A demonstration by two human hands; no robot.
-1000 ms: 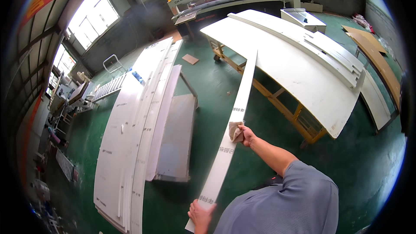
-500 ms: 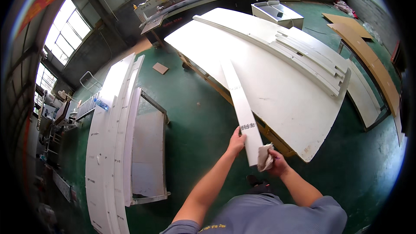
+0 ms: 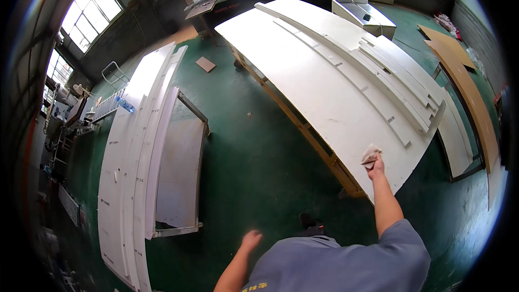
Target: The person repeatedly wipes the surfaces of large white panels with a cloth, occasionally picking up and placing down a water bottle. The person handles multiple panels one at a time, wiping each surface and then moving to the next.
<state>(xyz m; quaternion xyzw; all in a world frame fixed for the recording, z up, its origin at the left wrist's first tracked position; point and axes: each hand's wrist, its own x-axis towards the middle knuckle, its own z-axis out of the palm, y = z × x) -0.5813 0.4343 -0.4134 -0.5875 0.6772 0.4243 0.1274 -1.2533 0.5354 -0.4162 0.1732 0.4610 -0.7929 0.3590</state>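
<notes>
White all over, a long thin strip is seen in the head view, laid on the white table. It is stretched from far left to near right, and its near end is found ahead and to the right of the right hand. A crumpled cloth is gripped by that hand, the nearer one. The left hand is held well apart, over the green floor; nothing is seen in it, but whether it is closed cannot be told.

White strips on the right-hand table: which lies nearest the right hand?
The flat strip with dark print, lying apart; the other strips sit grouped together on its far side.
</notes>
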